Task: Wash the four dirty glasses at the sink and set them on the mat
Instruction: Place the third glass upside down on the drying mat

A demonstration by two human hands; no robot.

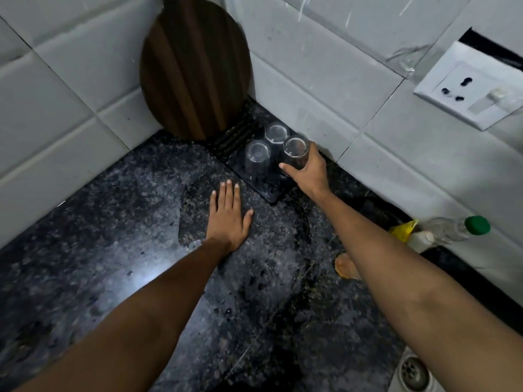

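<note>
Dark wooden round board (195,69) leans in the far corner behind two inverted clear glasses (258,159) on the black mat (268,190). Right hand (307,174) grips a third clear glass (295,152) there; left hand (229,216) lies flat, fingers straight, on the speckled granite counter (113,236).

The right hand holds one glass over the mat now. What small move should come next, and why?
Probably lower the glass onto the free near part of the mat and let go: the right hand grips it upside down beside two inverted glasses already standing there.
</note>
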